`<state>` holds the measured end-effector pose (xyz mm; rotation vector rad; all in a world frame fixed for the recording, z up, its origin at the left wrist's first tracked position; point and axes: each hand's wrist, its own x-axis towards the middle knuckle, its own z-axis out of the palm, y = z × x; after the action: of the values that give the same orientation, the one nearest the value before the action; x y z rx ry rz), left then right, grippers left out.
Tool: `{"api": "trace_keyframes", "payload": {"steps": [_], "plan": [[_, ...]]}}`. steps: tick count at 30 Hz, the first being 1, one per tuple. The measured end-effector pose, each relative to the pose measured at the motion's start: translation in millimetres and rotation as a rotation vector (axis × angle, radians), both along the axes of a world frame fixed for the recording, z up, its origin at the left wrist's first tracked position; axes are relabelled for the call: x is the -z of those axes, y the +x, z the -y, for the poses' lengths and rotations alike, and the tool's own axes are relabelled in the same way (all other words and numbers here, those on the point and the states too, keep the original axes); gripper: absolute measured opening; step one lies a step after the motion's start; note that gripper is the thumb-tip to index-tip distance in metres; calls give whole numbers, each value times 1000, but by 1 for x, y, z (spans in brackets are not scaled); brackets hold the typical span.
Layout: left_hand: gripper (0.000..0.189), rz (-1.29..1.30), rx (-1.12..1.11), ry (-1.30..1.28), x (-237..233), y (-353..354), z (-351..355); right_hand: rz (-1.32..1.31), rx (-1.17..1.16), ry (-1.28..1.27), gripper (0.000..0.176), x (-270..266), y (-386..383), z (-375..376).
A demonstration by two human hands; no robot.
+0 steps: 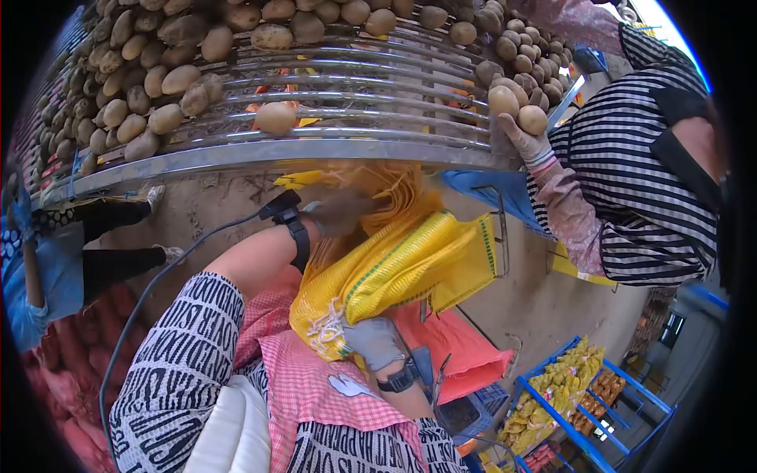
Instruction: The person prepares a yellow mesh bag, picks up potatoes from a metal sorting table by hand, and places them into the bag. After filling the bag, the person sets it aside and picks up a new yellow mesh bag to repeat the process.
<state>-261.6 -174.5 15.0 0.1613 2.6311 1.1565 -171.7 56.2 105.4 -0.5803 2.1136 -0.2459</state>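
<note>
A yellow mesh bag (394, 264) with a green dashed stripe lies across my lap, below the edge of the sorting rack. My left hand (343, 213), dark and blurred, is at the bag's gathered orange-looking mesh; its fingers seem closed on the folds. In a grey glove, my right hand (374, 343) grips the bag's other end beside a bunch of white strings (325, 327). The fingers of that hand are partly covered by the bag. Just above, a single potato (276, 117) rests on the metal bars.
Many potatoes (165, 118) lie on the rack (355, 87), whose metal edge (315, 150) runs above my hands. At right, a co-worker's gloved hand (524, 146) touches potatoes. Another yellow bag (465, 268) hangs on a metal frame. A cable (189, 248) trails from my left wrist.
</note>
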Motion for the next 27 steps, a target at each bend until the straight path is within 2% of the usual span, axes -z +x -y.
{"api": "trace_keyframes", "payload": {"steps": [1, 3, 5, 6, 7, 8, 9, 11, 13, 14, 15, 17, 18, 20, 21, 23, 24, 26, 27], "plan": [[46, -1, 5, 4, 25, -2, 3, -14, -122, 69, 45, 3, -6, 18], [40, -93, -349, 267, 84, -2, 25, -61, -188, -16, 43, 32, -6, 29], [43, 200, -530, 1063, 179, 23, 74, -20, -195, -89, 32, 43, -15, 44], [40, 121, -538, 498, 195, 44, 106, 49, -188, -48, 32, 28, -29, 58], [37, 27, -514, -65, 201, 53, 126, 50, -175, -50, 32, 35, -30, 59], [37, 83, -571, -260, 191, 64, 142, 44, -93, -108, 37, 45, -30, 60], [37, 133, -626, -316, 182, 72, 153, 39, -14, -164, 42, 55, -31, 61], [37, 198, -718, -381, 170, 86, 160, 58, 6, -122, 40, 66, -33, 52], [36, 228, -759, -398, 165, 88, 160, 236, 320, 9, 34, 80, -46, 54], [36, 242, -775, -398, 164, 88, 159, 403, 472, 32, 25, 97, -55, 50], [36, 252, -780, -391, 161, 86, 158, 402, 468, 32, 25, 112, -59, 42], [35, 277, -782, -381, 160, 82, 153, 555, 826, -362, 18, 149, -53, 17], [35, 289, -784, -377, 157, 81, 147, 567, 812, -359, 18, 184, -39, -7], [35, 307, -776, -352, 159, 75, 137, 551, 1025, -579, 15, 248, -14, -43], [34, 314, -771, -344, 163, 73, 132, 554, 1018, -575, 15, 232, -23, -38], [34, 331, -759, -327, 169, 68, 120, -50, 124, -331, 18, 175, -45, -20], [34, 337, -750, -323, 172, 64, 113, -47, 120, -331, 18, 192, -40, -21], [34, 344, -736, -319, 175, 60, 103, 272, 838, -454, 23, 239, -21, -24], [33, 346, -728, -320, 177, 61, 100, 276, 833, -456, 23, 234, -28, -11]]}}
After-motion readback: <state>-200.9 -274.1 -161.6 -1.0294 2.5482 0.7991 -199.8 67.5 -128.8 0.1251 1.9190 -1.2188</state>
